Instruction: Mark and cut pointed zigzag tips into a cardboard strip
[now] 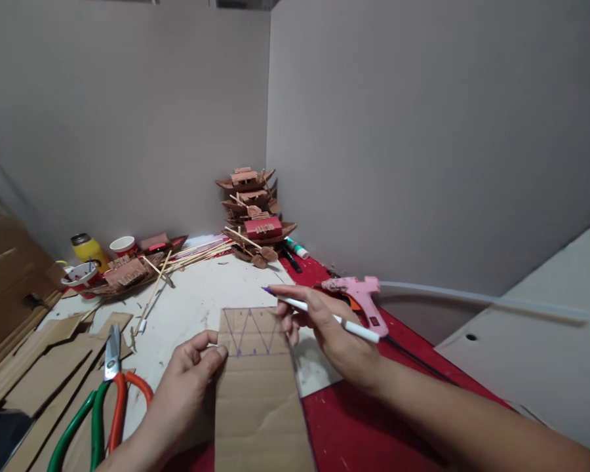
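Cardboard: one long brown corrugated cardboard strip (258, 387) lies flat in front of the person, partly on the white tabletop (196, 301) and partly on the red mat (364, 426).
Cardboard axis: runs away from the person; the near end leaves the picture at the bottom, and the far end carries purple zigzag lines forming a row of triangles.
Pen: one slim white pen with a purple tip (347, 323), in the air just above the far right corner of the cardboard strip.
Pen axis: slanted from lower right to upper left, tip pointing left and away from the person, towards the wall corner.
Right hand (324, 331): fingers closed around the pen mid-shaft, fingertips near the cardboard strip's right edge.
Left hand (189, 367): fingers curled, tips against the strip's left edge beside the triangles; pinching or only pressing, cannot tell.
Glue gun: one pink hot-glue gun (361, 298), on the red mat just behind the right hand.
Shears: one pair, green and orange handles (105, 400), left of the left hand, on loose cardboard offcuts.
Cups: two red-and-white paper cups (122, 246), far left, beside one yellow bottle (89, 249).
Corner: a stack of brown model boats (253, 206), thin wooden sticks spread before it.
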A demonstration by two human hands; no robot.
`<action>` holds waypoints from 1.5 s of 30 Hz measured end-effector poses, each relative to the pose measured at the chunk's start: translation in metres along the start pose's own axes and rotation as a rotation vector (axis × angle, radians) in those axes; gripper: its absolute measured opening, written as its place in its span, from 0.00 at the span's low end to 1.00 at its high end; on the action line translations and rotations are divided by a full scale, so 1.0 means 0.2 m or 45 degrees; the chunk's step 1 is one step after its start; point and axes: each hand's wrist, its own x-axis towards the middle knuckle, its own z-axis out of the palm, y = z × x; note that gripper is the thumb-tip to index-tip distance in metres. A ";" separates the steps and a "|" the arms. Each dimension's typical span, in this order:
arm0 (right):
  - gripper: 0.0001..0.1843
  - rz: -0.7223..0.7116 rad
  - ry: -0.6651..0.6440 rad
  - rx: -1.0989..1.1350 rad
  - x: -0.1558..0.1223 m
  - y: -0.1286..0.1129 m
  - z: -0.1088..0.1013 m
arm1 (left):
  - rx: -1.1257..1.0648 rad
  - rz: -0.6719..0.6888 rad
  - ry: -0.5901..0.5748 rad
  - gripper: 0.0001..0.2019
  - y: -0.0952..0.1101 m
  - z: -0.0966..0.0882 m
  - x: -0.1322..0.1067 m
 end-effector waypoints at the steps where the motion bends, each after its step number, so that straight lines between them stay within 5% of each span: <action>1: 0.27 0.007 -0.023 -0.004 0.01 -0.01 0.02 | -0.025 0.023 0.017 0.09 -0.01 0.00 0.01; 7: 0.22 0.058 0.124 0.010 0.09 0.08 0.04 | 0.168 0.088 0.285 0.11 -0.06 -0.03 0.09; 13: 0.17 0.214 0.133 -0.003 0.08 0.15 0.00 | 0.212 0.047 0.326 0.08 -0.05 -0.07 0.14; 22: 0.21 0.242 0.089 0.120 0.07 0.15 0.02 | 0.244 0.045 0.170 0.05 -0.04 -0.07 0.17; 37: 0.16 0.186 0.056 0.077 0.05 0.12 0.00 | 0.251 0.086 -0.022 0.29 -0.12 -0.04 0.15; 45: 0.05 -0.282 -0.083 -0.513 0.04 0.11 0.02 | 0.211 0.042 -0.066 0.35 -0.16 -0.03 0.13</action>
